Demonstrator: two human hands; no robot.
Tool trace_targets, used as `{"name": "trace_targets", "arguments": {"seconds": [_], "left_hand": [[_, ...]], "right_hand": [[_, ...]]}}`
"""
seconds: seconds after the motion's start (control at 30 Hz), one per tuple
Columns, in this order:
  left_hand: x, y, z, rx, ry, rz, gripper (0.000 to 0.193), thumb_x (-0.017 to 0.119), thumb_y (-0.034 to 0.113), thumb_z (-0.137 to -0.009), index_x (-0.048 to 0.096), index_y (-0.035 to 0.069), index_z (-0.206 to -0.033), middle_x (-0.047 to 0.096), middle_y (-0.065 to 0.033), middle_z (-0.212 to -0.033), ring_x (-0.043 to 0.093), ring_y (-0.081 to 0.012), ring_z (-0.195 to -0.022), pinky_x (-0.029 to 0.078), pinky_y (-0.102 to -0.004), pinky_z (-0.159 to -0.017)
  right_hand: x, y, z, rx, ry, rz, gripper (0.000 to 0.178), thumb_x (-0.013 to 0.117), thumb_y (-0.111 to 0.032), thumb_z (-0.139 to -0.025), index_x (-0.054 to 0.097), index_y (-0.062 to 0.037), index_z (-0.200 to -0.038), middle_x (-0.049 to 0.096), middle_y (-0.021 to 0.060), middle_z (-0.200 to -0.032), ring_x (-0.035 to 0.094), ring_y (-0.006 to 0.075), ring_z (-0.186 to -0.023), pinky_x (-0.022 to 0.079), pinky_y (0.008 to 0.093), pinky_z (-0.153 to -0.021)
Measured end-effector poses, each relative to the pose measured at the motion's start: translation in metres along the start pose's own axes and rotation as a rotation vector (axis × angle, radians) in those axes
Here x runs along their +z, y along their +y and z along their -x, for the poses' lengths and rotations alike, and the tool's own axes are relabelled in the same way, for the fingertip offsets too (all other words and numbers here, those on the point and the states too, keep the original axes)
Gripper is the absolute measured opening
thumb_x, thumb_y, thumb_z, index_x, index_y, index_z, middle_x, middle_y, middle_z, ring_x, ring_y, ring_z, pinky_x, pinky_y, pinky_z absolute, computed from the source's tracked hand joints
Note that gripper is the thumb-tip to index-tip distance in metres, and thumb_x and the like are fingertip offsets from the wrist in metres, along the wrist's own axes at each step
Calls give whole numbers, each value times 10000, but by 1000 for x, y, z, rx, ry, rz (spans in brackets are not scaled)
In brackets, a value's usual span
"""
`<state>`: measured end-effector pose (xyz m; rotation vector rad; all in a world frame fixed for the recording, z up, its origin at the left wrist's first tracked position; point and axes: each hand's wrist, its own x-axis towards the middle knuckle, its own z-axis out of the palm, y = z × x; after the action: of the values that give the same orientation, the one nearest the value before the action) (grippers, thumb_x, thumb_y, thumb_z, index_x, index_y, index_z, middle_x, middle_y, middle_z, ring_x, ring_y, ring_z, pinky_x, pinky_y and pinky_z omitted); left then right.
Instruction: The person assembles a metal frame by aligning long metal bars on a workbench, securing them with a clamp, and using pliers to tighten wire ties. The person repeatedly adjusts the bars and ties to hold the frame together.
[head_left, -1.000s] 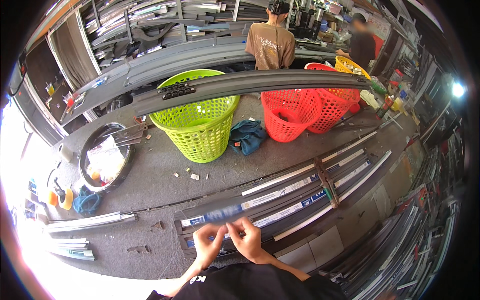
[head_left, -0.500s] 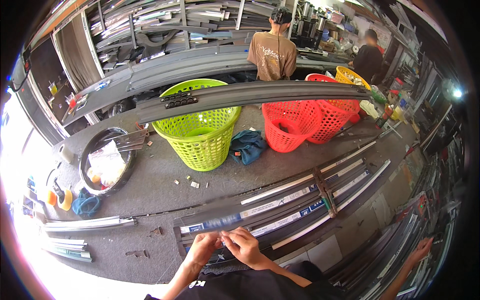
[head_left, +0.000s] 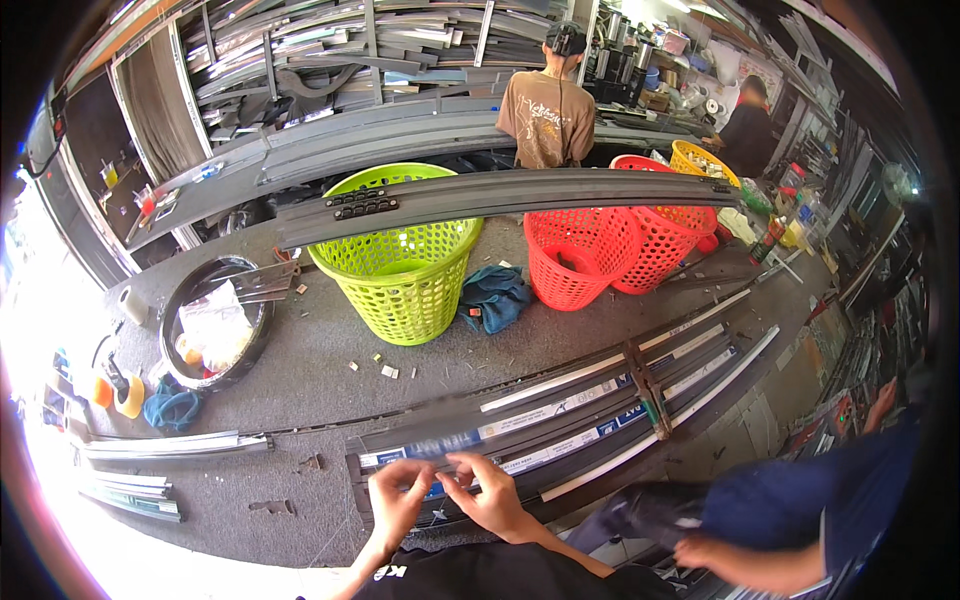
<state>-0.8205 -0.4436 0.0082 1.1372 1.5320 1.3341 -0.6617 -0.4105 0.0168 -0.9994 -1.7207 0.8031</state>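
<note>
My left hand (head_left: pixel 398 498) and my right hand (head_left: pixel 488 500) meet at the fingertips near the table's front edge. Each one pinches thumb against finger; what they hold, if anything, is too small to make out. Just beyond my hands lie long dark profile strips (head_left: pixel 450 462), some carrying blue-and-white printed film (head_left: pixel 545 452). A metal clamp bar (head_left: pixel 648 388) with a green part crosses these strips on the right.
A green basket (head_left: pixel 400 290) and red baskets (head_left: pixel 575 285) hold up a long dark profile (head_left: pixel 520 190). Left are a round black tub (head_left: pixel 213 374) and metal strips (head_left: pixel 180 447). A person in dark blue (head_left: pixel 770 510) is close on my right; another in brown (head_left: pixel 548 115) stands beyond.
The person in dark blue has come in close at my right, where only an arm showed before. My hands stay in place, with the fingers raised and curved more.
</note>
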Motion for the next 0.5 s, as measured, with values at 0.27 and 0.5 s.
{"name": "trace_targets", "arguments": {"seconds": [0.27,0.5], "left_hand": [[-3,6,-10,331,254,-347,66,751,22,-737,714,35,-789,657,-61,-693,593,-153,-592,484,-296,-594],[-12,10,-18,608,117,-450,183,755,-48,-721,735,49,-874,697,-71,-813,667,-197,-714,531,-321,-661]], "right_hand": [[-4,-3,1,150,-128,-127,78,744,-52,-881,707,-21,-943,708,77,-803,647,152,-624,518,285,-590],[-8,-17,-12,24,-172,96,280,766,-130,-862,677,-43,-1114,654,107,-1149,682,241,-864,548,340,-711]]}}
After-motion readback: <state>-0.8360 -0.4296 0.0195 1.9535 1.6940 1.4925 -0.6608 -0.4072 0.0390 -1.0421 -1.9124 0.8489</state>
